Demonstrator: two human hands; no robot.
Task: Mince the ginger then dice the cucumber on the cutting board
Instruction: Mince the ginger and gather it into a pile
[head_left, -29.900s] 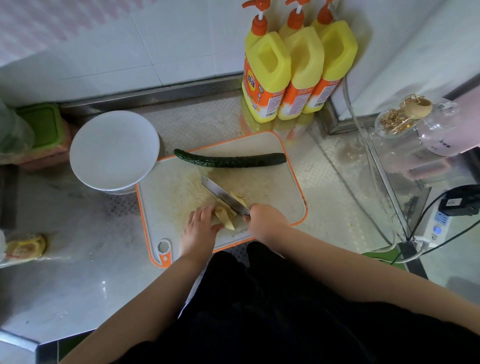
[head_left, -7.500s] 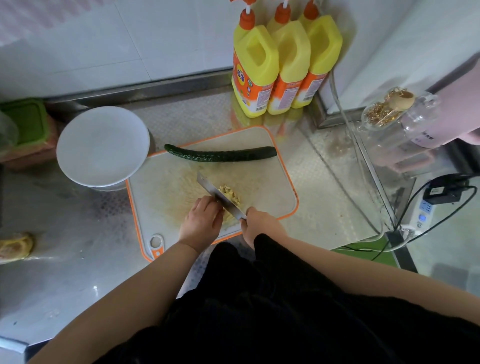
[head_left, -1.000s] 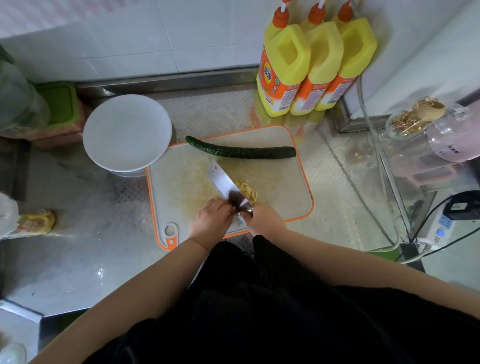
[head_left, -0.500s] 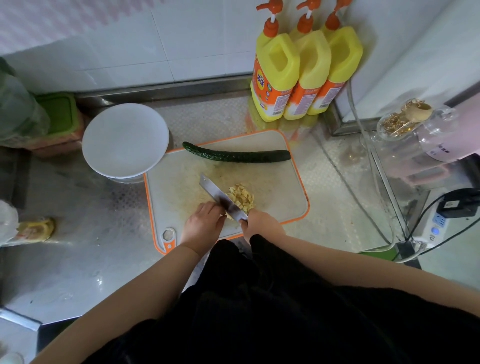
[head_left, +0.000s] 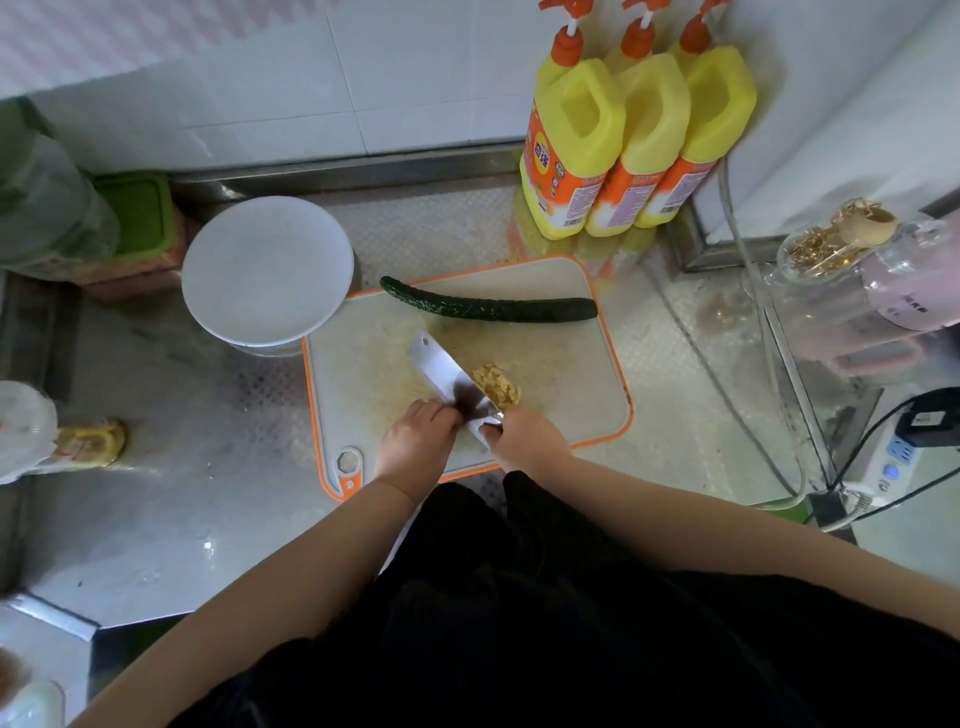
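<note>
**Cleaver tilted beside the ginger pile**

I see my right hand wrapped tight around the handle of the cleaver, its fingers curled closed on it. The blade lies tilted, its flat side facing up, reaching up and left across the cutting board. My left hand sits just left of the blade's heel, fingers bent and touching the steel; I cannot tell whether they grip anything. The chopped ginger lies in a small heap against the blade's right side, near the board's middle. The cucumber lies whole along the board's far edge, well apart from the ginger. A white plate stands at the board's far left corner on the counter, and three yellow bottles stand against the wall behind.
</note>
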